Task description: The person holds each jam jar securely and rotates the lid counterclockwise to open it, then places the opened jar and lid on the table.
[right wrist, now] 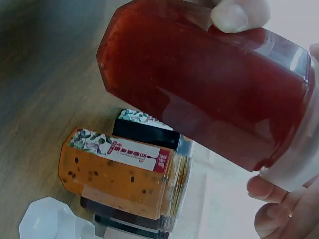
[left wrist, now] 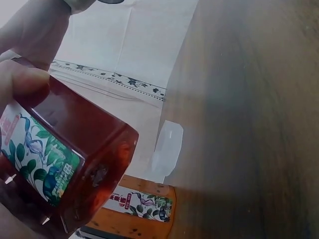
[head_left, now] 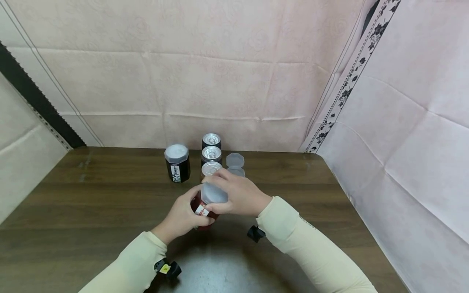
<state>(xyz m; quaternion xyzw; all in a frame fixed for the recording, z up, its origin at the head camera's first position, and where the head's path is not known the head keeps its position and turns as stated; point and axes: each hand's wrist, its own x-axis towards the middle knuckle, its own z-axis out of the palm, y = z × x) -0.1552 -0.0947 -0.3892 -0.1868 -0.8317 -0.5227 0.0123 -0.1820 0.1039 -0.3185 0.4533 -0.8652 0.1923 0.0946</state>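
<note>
A clear jar of dark red filling (head_left: 201, 211), tilted, is gripped round its side by my left hand (head_left: 183, 210) above the table. My right hand (head_left: 239, 194) grips the translucent white octagonal lid (head_left: 213, 193) at the jar's top, thumb and fingers on opposite sides. Seen from the left wrist, the red jar (left wrist: 75, 119) has a label with green leaves and its base points toward the table. The right wrist view shows the jar's red side (right wrist: 199, 79), with fingertips (right wrist: 271, 214) at the lid.
Behind the hands stands a row of jars with silver ring-pull tops (head_left: 211, 153); the nearest holds orange, dark-specked filling (right wrist: 117, 174). Right of them lie two loose translucent lids (head_left: 235, 160). A lidded black jar (head_left: 177, 165) stands to their left. Cloth (head_left: 220, 81) hangs behind the table.
</note>
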